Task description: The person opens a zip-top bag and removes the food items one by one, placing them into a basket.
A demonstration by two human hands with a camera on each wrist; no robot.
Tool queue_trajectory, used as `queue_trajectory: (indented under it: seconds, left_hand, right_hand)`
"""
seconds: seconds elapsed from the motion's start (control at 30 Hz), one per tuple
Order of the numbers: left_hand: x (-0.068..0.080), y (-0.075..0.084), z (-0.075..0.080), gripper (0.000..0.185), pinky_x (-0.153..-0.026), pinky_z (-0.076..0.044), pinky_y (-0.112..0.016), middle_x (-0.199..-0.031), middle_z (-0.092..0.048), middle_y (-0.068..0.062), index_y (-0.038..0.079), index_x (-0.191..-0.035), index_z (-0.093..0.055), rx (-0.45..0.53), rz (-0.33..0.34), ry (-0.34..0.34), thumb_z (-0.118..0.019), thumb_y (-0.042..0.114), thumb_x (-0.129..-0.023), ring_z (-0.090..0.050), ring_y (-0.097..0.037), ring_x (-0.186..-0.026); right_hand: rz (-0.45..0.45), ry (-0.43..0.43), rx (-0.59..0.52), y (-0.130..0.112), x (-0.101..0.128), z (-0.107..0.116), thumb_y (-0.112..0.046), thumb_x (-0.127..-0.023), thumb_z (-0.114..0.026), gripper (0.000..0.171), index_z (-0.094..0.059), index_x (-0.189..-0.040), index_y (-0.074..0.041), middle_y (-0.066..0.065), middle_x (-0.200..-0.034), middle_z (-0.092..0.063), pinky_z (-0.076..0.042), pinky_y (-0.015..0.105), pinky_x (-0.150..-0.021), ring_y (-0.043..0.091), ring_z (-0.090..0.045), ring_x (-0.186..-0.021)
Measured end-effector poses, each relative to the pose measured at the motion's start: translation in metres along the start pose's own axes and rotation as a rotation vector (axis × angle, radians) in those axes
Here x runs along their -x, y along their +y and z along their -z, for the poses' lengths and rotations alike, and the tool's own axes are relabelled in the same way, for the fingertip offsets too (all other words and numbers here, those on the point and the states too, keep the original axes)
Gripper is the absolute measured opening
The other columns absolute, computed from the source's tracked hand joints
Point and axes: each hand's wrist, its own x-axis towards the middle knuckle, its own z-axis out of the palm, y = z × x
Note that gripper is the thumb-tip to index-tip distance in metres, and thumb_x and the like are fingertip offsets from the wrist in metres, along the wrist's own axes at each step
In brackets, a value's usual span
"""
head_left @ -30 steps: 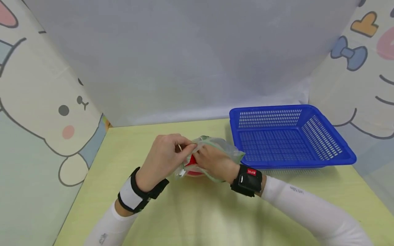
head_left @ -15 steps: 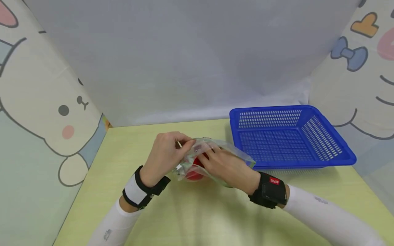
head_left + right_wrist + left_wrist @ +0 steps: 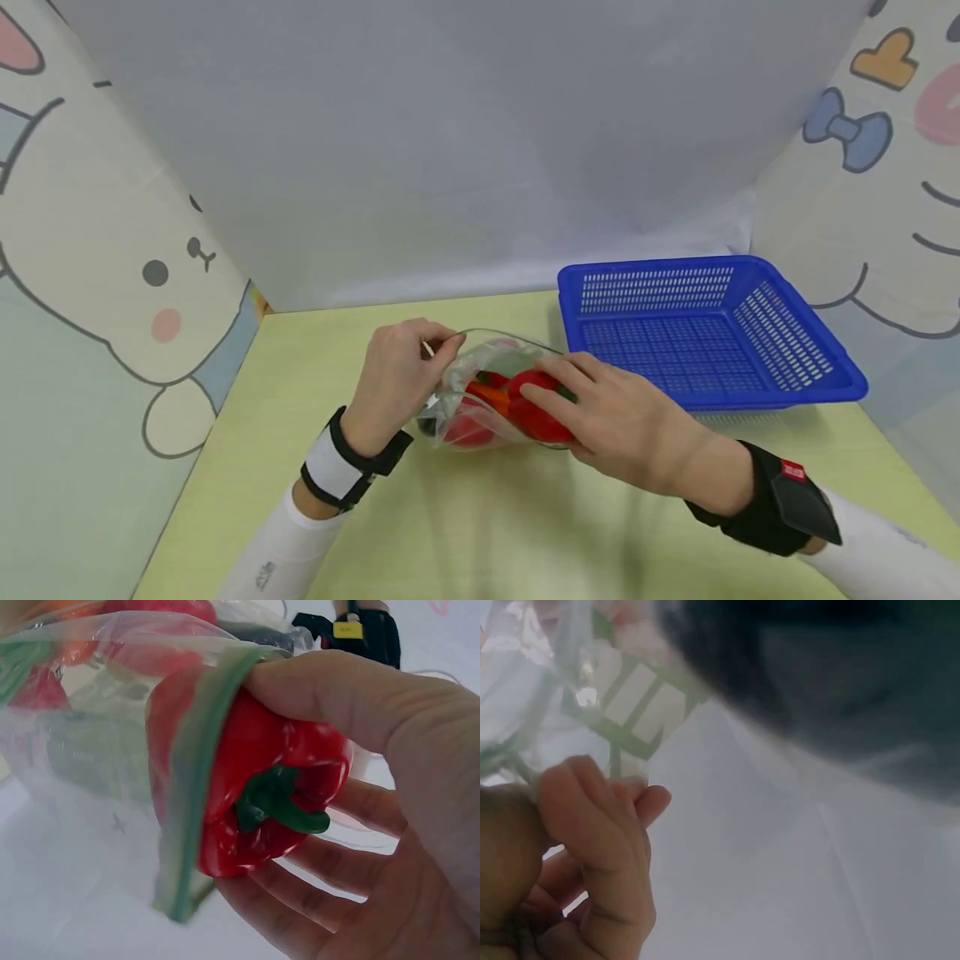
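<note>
While the left hand [image 3: 397,385] pinches the clear bag's [image 3: 480,392] rim with curled fingers [image 3: 592,825], the right hand [image 3: 622,417] curls its fingers [image 3: 337,682] around a red pepper [image 3: 262,787] at the bag's mouth, stem toward the palm; the bag lies lengthwise across the counter [image 3: 480,517].

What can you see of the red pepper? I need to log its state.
The red pepper is glossy and smooth, plastic-looking, with a green stalk pointing toward the palm. It sits halfway through the green-edged mouth of the clear bag, lying on its side above the table. The right hand grips it, thumb over the top and fingers curled beneath. The left hand pinches the bag's rim. Other red and orange items lie inside the bag.
</note>
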Motion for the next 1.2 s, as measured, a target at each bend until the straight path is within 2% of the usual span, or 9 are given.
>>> queue_trajectory:
  seconds: [0.17,0.27,0.4,0.5,0.67,0.87,1.0,1.2]
  left_hand:
    - [0.000,-0.006,-0.004,0.009,-0.057,-0.050,-0.022,-0.081,-0.080,-0.009,0.001,-0.092,-0.084,-0.041,0.003,-0.005,-0.078,0.009,-0.094,-0.064,-0.014,-0.059]
    - [0.000,-0.007,-0.004,0.009,-0.056,-0.048,-0.021,-0.081,-0.080,-0.008,0.001,-0.093,-0.084,-0.041,0.021,-0.009,-0.079,0.009,-0.093,-0.064,-0.014,-0.059]
    - [0.002,-0.007,-0.004,0.009,-0.056,-0.046,-0.020,-0.080,-0.080,-0.008,0.002,-0.093,-0.084,-0.044,0.037,-0.009,-0.079,0.010,-0.093,-0.063,-0.013,-0.059]
    - [0.002,-0.007,-0.003,0.010,-0.057,-0.047,-0.020,-0.080,-0.080,-0.008,0.002,-0.093,-0.084,-0.051,0.033,-0.007,-0.079,0.010,-0.094,-0.063,-0.014,-0.060]
    - [0.003,-0.006,-0.002,0.009,-0.057,-0.048,-0.020,-0.080,-0.080,-0.008,0.002,-0.093,-0.084,-0.046,0.021,0.002,-0.079,0.010,-0.093,-0.063,-0.014,-0.060]
    - [0.004,-0.005,-0.002,0.009,-0.058,-0.048,-0.019,-0.080,-0.080,-0.008,0.002,-0.092,-0.084,-0.031,0.010,0.011,-0.080,0.010,-0.093,-0.063,-0.014,-0.060]
    - [0.006,-0.003,-0.001,0.008,-0.058,-0.049,-0.020,-0.080,-0.079,-0.007,0.002,-0.092,-0.084,-0.034,0.003,0.014,-0.080,0.009,-0.092,-0.063,-0.014,-0.061]
    - [0.007,-0.001,0.000,0.007,-0.059,-0.051,-0.021,-0.079,-0.079,-0.007,0.002,-0.091,-0.084,-0.027,-0.014,0.022,-0.079,0.008,-0.092,-0.064,-0.013,-0.061]
  right_hand:
    - [-0.046,0.052,-0.121,0.014,0.019,0.014,-0.024,-0.065,-0.102,0.082,-0.062,-0.136,-0.014,0.012,-0.137,-0.064,-0.066,0.041,-0.076,0.029,-0.067,-0.114]
    - [-0.096,0.046,-0.178,0.030,0.030,0.020,-0.021,-0.060,-0.104,0.089,-0.063,-0.139,-0.014,0.012,-0.139,-0.063,-0.066,0.044,-0.073,0.031,-0.065,-0.115]
    - [-0.185,0.023,-0.193,0.059,0.035,0.024,-0.017,-0.060,-0.104,0.088,-0.065,-0.138,-0.010,0.016,-0.138,-0.064,-0.065,0.051,-0.077,0.037,-0.065,-0.115]
    - [-0.270,-0.058,-0.200,0.082,0.033,0.019,-0.016,-0.066,-0.101,0.083,-0.064,-0.140,-0.008,0.019,-0.139,-0.064,-0.063,0.058,-0.084,0.042,-0.064,-0.119]
    - [-0.364,-0.237,-0.251,0.120,0.020,-0.011,-0.018,-0.077,-0.094,0.068,-0.066,-0.138,-0.006,0.023,-0.140,-0.063,-0.061,0.060,-0.091,0.045,-0.063,-0.121]
    - [-0.347,-0.378,-0.307,0.154,0.007,-0.065,-0.014,-0.079,-0.091,0.060,-0.068,-0.133,-0.003,0.023,-0.130,-0.067,-0.062,0.057,-0.090,0.042,-0.066,-0.112]
    - [-0.326,-0.449,-0.290,0.167,-0.001,-0.094,-0.010,-0.078,-0.091,0.059,-0.067,-0.131,0.000,0.022,-0.123,-0.069,-0.062,0.056,-0.089,0.041,-0.067,-0.108]
    - [-0.351,-0.523,-0.255,0.172,-0.014,-0.120,-0.008,-0.081,-0.089,0.057,-0.067,-0.132,0.000,0.023,-0.122,-0.070,-0.060,0.058,-0.096,0.042,-0.067,-0.113]
